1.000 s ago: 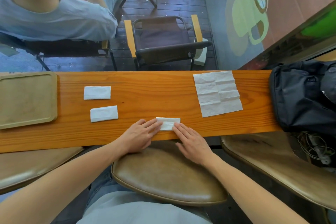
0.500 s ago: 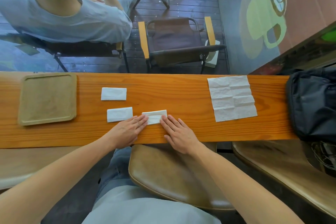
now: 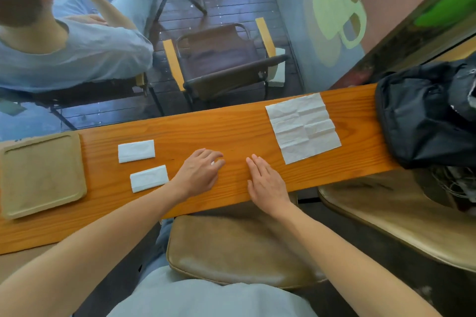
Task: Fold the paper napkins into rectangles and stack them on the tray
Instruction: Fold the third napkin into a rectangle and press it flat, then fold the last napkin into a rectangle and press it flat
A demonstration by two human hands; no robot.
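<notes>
My left hand [image 3: 199, 172] lies curled over a small folded napkin [image 3: 213, 163] on the wooden counter [image 3: 231, 131]; only a white sliver shows between the fingers. A little to its right, my right hand [image 3: 265, 180] rests flat with fingers apart and nothing in it. Two folded white napkins sit left of my hands, one farther back [image 3: 136, 151] and one nearer [image 3: 149, 178]. An unfolded, creased napkin [image 3: 304, 127] lies flat to the right. The tan tray [image 3: 41, 175] stands bare at the counter's left end.
A black bag [image 3: 425, 116] fills the counter's right end. Beyond the glass a person [image 3: 77, 54] sits at the back left, beside a folding chair [image 3: 221, 67]. Padded brown stools [image 3: 244, 252] stand below the counter's near edge.
Earlier both hands pressed the folded napkin between their fingertips. Now my left hand covers it, and my right hand has drawn away to the right. The view has tilted.
</notes>
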